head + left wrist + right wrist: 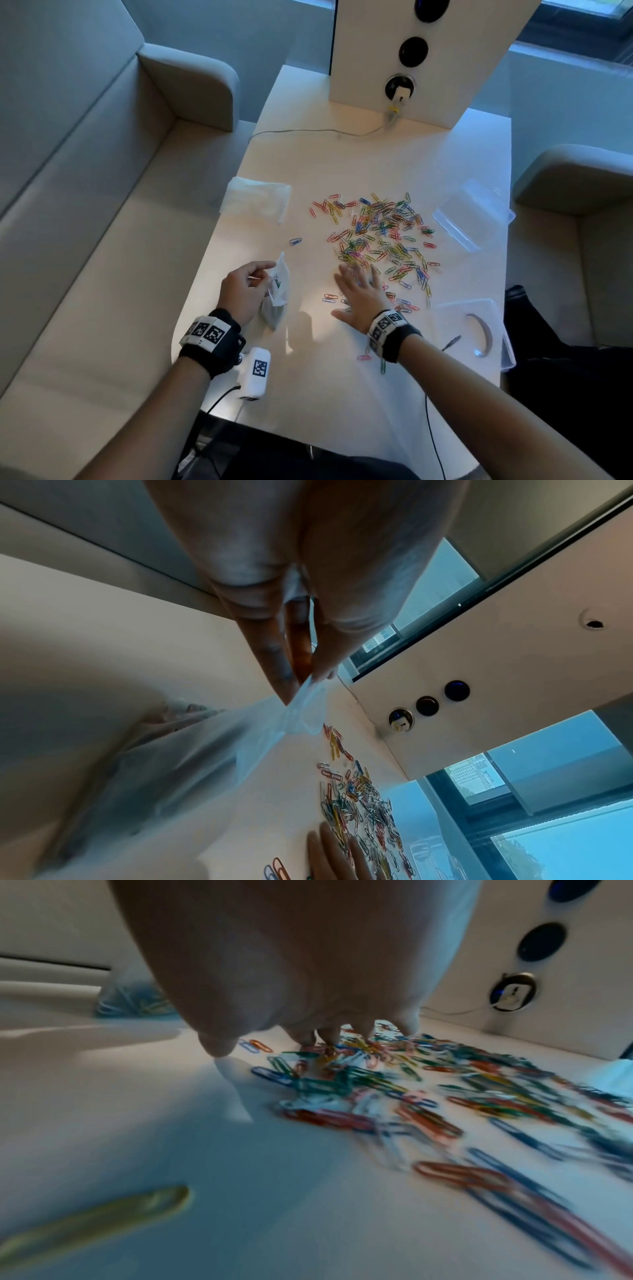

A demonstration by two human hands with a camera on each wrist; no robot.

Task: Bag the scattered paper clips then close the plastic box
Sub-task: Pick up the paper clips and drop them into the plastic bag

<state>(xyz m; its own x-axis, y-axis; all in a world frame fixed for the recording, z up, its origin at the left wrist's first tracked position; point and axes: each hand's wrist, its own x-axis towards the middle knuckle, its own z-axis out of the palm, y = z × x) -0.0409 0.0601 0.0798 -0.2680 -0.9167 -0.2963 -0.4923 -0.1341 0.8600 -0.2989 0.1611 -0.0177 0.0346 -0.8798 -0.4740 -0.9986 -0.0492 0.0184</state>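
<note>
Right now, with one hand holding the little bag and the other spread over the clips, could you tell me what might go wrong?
1. The left hand pinches only the top edge of the bag; its mouth looks narrow, so clips may miss it.
2. The right hand lies flat on the paper clips; sweeping could push strays off the near table edge.
3. The open plastic box sits at the far right edge and might get knocked.

Paper clips [380, 236] lay too many to count across one tabletop [308, 394]. There were two hands, one held bag [275, 298], one stack of spare bags [255, 198], two clear box halves [474, 214] and three round sockets [414, 51].
</note>
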